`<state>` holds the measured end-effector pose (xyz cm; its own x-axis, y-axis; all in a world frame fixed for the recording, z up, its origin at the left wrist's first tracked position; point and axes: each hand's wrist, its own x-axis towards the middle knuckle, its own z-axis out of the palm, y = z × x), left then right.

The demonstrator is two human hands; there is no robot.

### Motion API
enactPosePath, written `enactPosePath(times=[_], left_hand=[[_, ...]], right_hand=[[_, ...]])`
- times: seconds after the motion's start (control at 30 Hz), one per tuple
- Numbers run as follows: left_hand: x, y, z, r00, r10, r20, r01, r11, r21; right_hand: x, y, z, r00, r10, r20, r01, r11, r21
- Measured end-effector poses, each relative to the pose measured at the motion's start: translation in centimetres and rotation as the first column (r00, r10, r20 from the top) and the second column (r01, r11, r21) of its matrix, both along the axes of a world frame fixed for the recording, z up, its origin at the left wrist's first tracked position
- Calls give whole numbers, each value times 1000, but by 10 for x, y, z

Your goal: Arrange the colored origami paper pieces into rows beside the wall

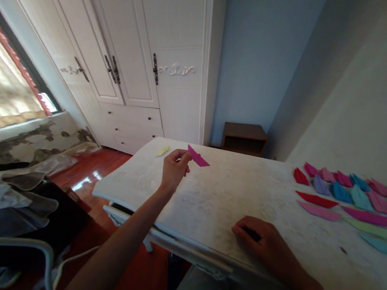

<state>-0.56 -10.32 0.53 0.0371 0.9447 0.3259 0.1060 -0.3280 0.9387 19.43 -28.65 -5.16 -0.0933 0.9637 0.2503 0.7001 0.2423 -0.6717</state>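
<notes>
My left hand [176, 167] is raised over the far part of the white table [203, 211], pinching one end of a magenta folded paper piece [198, 157]. The paper is flat and slanted with pointed ends, and a small bump shows on its upper edge. Behind that hand a pale yellow folded paper piece [162, 151] lies near the table's far left end. My right hand [260, 239] rests at the near edge of the table, its fingers curled in and nothing visible in them.
Several colourful folded paper boats [360, 198] and flat folded strips [367, 215] lie in rows at the right. A white wardrobe [170, 33] and a brown nightstand [244, 130] stand beyond the table. A chair [46, 252] heaped with clothes is at the left.
</notes>
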Motion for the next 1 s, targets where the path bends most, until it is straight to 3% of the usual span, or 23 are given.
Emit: enactPosePath(times=[0.1, 0.23, 0.43, 0.6, 0.7, 0.8, 1.0], left_hand=[[21, -25, 8, 966, -169, 198, 204, 964, -172], [58, -56, 9, 885, -355, 302, 444, 837, -319], [129, -95, -5, 727, -632, 267, 672, 576, -465], [191, -118, -18, 613, -776, 146, 717, 470, -514], [223, -130, -25, 622, -776, 108, 686, 473, -553], [242, -137, -30, 658, -751, 56, 639, 517, -570], [246, -138, -35, 712, -698, -68, 570, 633, -524]], right_hand=[[9, -9, 3, 998, 1, -58, -2, 1000, -22], [33, -28, 5, 993, -80, -82, 76, 996, -39], [84, -63, 6, 968, -236, -86, 234, 972, -25], [127, -95, 2, 915, -393, -92, 393, 919, -18], [147, -111, 2, 881, -458, -120, 461, 888, -9], [160, -119, 3, 855, -493, -163, 502, 865, 20], [166, -119, 2, 853, -494, -171, 505, 863, 26]])
